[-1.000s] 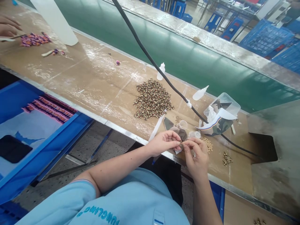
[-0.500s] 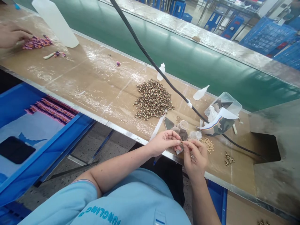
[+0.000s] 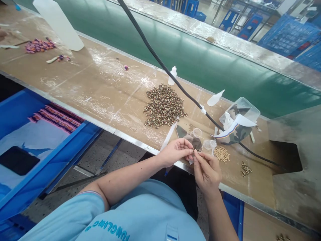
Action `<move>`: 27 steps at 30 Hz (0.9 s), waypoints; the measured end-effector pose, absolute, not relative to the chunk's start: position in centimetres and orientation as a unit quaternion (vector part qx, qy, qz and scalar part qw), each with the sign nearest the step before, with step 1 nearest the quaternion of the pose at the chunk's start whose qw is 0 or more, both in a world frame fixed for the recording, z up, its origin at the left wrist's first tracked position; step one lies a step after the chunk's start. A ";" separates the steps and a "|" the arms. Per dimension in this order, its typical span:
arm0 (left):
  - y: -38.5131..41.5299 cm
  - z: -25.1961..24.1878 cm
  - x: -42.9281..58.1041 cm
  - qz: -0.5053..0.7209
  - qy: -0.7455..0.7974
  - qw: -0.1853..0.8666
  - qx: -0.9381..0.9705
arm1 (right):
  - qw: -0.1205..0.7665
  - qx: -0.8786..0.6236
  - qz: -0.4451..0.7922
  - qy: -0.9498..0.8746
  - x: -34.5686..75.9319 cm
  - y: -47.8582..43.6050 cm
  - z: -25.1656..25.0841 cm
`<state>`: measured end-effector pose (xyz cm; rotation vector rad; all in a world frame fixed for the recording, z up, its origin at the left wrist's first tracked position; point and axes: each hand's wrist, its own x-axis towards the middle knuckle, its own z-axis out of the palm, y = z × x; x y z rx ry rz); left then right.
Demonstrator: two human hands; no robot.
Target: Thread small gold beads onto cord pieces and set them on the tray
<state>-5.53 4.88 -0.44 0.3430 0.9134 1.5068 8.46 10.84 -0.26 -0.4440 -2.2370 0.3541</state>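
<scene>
My left hand (image 3: 178,152) is closed in a pinch at the table's front edge, with a tiny dark brown-and-gold piece (image 3: 193,151) at its fingertips. My right hand (image 3: 207,170) meets it there, thumb and forefinger pinched at the same piece. Fingers cover most of the piece, so its exact kind does not show. Beyond my left hand lies a large pile of small brown-and-gold pieces (image 3: 164,106). Close to my right hand are a heap of tan beads (image 3: 221,154), a clear round lid (image 3: 209,144) and a camouflage scrap (image 3: 181,132).
A black cable (image 3: 155,55) hangs across the table. White squeeze bottles (image 3: 172,76) stand and lie along the back, near a clear plastic box (image 3: 252,110). A big white jug (image 3: 60,26) and a pink-purple pile (image 3: 38,46) are at left. A blue tray (image 3: 67,147) sits below.
At far left, another person's hand has drawn back from the pink-purple pile. My right fingers have shifted slightly at the tiny piece; my left hand stays about where it was.
</scene>
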 end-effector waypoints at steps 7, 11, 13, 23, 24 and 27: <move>4.7 -0.2 -5.5 0.651 0.414 0.615 0.160 | 0.392 -0.189 0.184 -0.881 8.8 11.2 0.1; 4.7 -0.3 -5.3 0.652 0.420 0.607 0.173 | 0.396 -0.260 0.212 -0.855 8.7 11.1 0.2; 4.7 -0.4 -5.2 0.656 0.419 0.601 0.183 | 0.399 -0.288 0.227 -0.840 8.6 10.9 0.0; 4.6 -0.8 -4.6 0.663 0.428 0.572 0.223 | 0.429 -0.294 0.184 -0.834 8.5 10.2 -0.2; 4.6 -0.9 -4.6 0.663 0.432 0.568 0.227 | 0.433 -0.289 0.170 -0.837 8.5 10.1 -0.3; 4.4 -0.9 -4.6 0.658 0.442 0.561 0.240 | 0.438 -0.266 0.131 -0.849 8.8 10.1 -0.5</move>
